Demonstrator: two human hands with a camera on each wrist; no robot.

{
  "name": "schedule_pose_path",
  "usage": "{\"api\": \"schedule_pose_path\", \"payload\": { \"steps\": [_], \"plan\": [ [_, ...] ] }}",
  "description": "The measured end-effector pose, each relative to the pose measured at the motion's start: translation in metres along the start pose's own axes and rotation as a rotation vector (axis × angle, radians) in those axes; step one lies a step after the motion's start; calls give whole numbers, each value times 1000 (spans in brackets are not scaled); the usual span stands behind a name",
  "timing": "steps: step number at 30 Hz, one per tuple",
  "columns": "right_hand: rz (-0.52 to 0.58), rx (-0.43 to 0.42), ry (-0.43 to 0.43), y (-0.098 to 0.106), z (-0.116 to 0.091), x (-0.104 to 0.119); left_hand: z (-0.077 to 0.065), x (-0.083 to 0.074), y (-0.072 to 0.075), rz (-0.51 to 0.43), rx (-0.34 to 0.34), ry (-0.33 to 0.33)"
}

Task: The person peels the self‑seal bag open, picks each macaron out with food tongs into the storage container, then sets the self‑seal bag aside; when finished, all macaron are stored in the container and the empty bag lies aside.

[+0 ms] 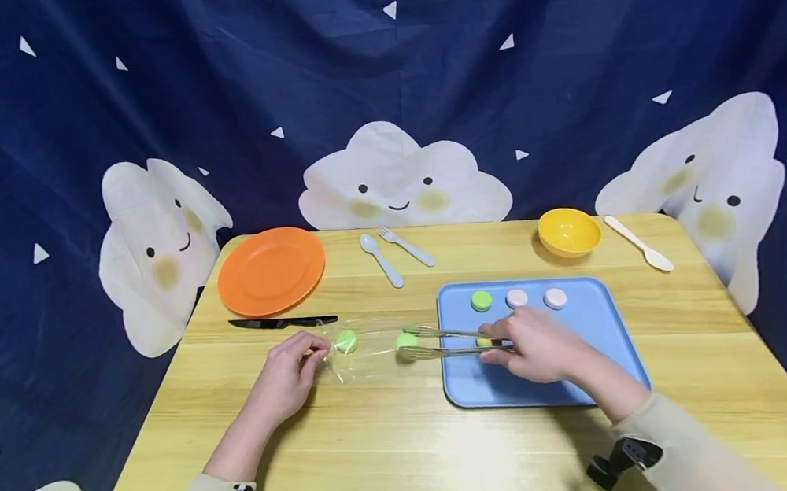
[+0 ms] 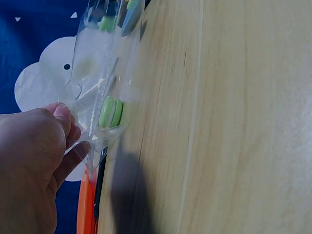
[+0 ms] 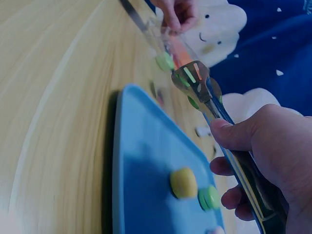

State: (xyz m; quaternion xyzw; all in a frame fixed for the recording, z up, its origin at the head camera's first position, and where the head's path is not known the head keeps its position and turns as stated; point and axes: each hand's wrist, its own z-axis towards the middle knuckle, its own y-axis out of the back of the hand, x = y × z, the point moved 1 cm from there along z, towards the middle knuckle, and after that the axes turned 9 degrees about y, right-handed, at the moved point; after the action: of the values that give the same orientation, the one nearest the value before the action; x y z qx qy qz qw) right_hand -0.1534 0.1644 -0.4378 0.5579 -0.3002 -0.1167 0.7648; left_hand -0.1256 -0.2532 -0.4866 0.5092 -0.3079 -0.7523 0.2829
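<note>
My left hand pinches the end of a clear plastic bag between thumb and fingers. Inside the bag, near that hand, is a green macaron. My right hand grips metal tongs that point left over the tray's edge. Between the tong heads, at the bag's right end, sits another green macaron; whether the tongs squeeze it is unclear. Beneath the right hand lies the blue tray, with a yellow macaron partly hidden by the tongs in the head view.
Along the tray's back are a green macaron and two pale pink macarons. Behind the left hand lie a black knife and orange plate. Farther back are a spoon, fork, yellow bowl and white spoon.
</note>
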Motion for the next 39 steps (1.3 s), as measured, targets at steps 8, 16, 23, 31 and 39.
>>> {"api": "schedule_pose_path", "payload": {
  "steps": [8, 16, 23, 31, 39],
  "plan": [
    [-38, -58, -79, 26, -44, -10, 1, 0, -1, 6, -2, -9],
    [-110, -137, -114, 48, -91, -23, 2, -2, -2, 0, -1, -15],
    [-160, -171, -139, 50, -122, -34, 2, -3, -2, 5, -1, -11],
    [-161, -137, -219, 44, -141, -42, 0, -4, -2, 13, -6, -13],
    [-146, -93, -276, 40, -149, -48, 0, -4, -1, 15, -18, -31]
  ]
}}
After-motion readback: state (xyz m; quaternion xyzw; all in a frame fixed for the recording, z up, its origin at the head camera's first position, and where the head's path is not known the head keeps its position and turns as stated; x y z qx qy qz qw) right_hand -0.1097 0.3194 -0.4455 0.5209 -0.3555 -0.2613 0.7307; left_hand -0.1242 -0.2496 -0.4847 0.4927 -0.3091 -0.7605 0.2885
